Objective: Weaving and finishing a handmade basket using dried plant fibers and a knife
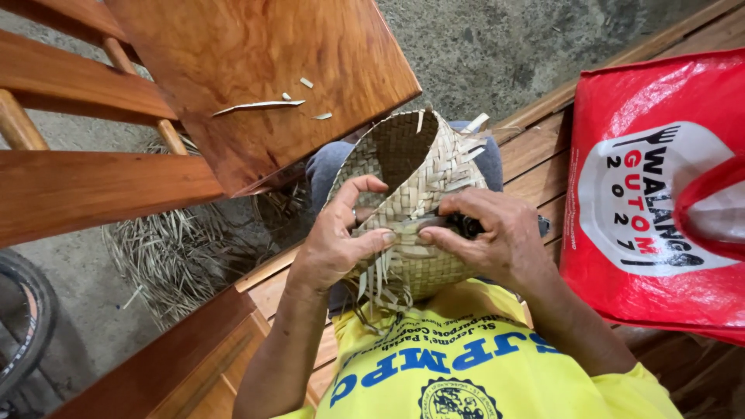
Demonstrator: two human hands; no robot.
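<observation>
1. Far left of the woven piece: a dark tyre edge at the frame border, and a heap of dry palm strips on the concrete floor.
2. Up and left of the woven piece: a wooden tabletop carrying a few cut leaf slivers (trimmings, by the look of them).
3. Left hand: grip clamped on the near-left edge of the woven piece, thumb raised against the open rim, fingers pressed on the outer wall. A ring shows on one finger.
4. The woven piece sits over the person's lap, held between both hands, mouth tilted up and away. Its body is closely plaited and already curved into a pouch or basket shape. Loose strip ends stick out along the top rim and hang from the lower edge, so the weave looks largely done, with the ends not yet trimmed or tucked.
5. Right hand: grip closed around a small dark tool, pressed to the right side of the woven piece (what kind of tool I cannot tell).
6. Right of the woven piece: a red bag resting on the wooden bench.
</observation>
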